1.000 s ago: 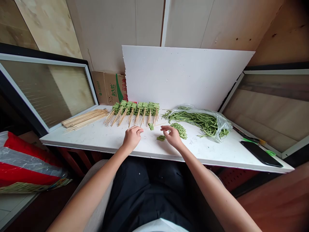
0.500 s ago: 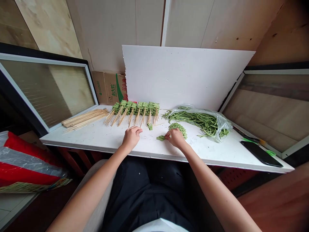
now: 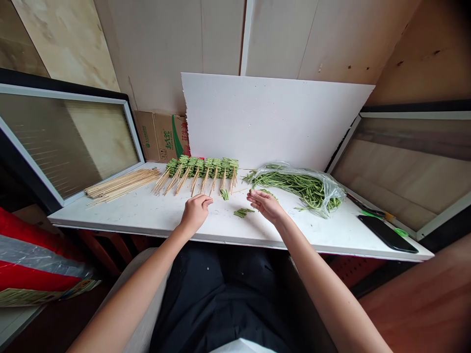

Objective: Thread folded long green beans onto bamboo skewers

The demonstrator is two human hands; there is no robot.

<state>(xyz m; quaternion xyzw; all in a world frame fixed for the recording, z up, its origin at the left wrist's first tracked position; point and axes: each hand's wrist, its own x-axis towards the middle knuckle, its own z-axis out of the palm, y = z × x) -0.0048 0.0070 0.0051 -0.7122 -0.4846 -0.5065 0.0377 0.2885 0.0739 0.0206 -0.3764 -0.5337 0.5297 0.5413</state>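
My left hand (image 3: 195, 212) rests on the white table (image 3: 147, 215) a little left of the middle of the frame. Its fingers are curled in, with the thumb close to the first finger, but I cannot tell if something thin is between them. My right hand (image 3: 267, 205) is just right of the middle, slightly above the table, and its fingers point to the left and are loosely bent. I also cannot tell if they pinch anything. Between my two hands, near the right one, lies a small heap of cut bean pieces (image 3: 243, 213), and a second small bunch (image 3: 224, 194) lies just above my left fingertips. Behind them, a row of bean skewers (image 3: 202, 169) lies side by side in front of the white board (image 3: 272, 122). At the left are bare wooden sticks (image 3: 121, 182). At the right is a plastic bag of long beans (image 3: 301, 185), and a black phone (image 3: 387, 233) lies near the right table edge.
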